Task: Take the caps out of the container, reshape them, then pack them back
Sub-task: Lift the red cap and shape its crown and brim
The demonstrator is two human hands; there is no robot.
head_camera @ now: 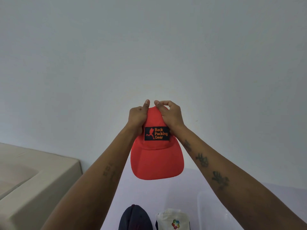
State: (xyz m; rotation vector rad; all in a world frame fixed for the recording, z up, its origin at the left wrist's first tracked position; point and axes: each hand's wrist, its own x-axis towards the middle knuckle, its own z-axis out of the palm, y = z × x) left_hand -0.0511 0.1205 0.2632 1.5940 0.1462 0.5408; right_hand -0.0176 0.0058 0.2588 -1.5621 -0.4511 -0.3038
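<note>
I see both hands, left hand (137,116) and right hand (171,114), pinching the red fabric cap's (157,156) crown; I'd smooth it evenly outward, keeping the brim hanging free.

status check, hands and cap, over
Left hand and right hand both grip red cap crown, held up. Navy cap, white cap below. Nothing blocking.

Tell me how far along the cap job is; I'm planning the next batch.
Out already: a dark cap and a white cap lie on the surface. In hand: the left hand and right hand grip the red cap, shaping its crown. Left: packing; nothing visibly sits in the clear container.
</note>
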